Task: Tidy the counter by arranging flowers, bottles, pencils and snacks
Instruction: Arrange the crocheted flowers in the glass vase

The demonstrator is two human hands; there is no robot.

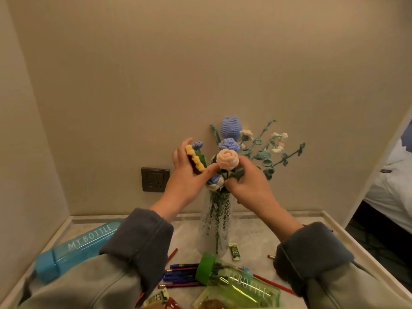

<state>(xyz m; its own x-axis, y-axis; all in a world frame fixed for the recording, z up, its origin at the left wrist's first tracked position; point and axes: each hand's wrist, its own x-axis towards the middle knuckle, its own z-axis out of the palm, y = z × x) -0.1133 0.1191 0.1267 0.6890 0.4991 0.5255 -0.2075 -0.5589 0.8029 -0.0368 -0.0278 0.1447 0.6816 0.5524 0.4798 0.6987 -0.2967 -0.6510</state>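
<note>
Both hands are working the crochet bouquet in the clear vase, standing mid-counter near the far wall. Left hand is closing on the yellow sunflower; right hand is pinching stems under the peach rose.

Risks: the vase looks tall, narrow, top-heavy, so sideways tugging is likely tipping it onto the green bottle and pens lying just near. Blue bottle is lying on its side, left, and could roll if a sleeve nudges it.
</note>
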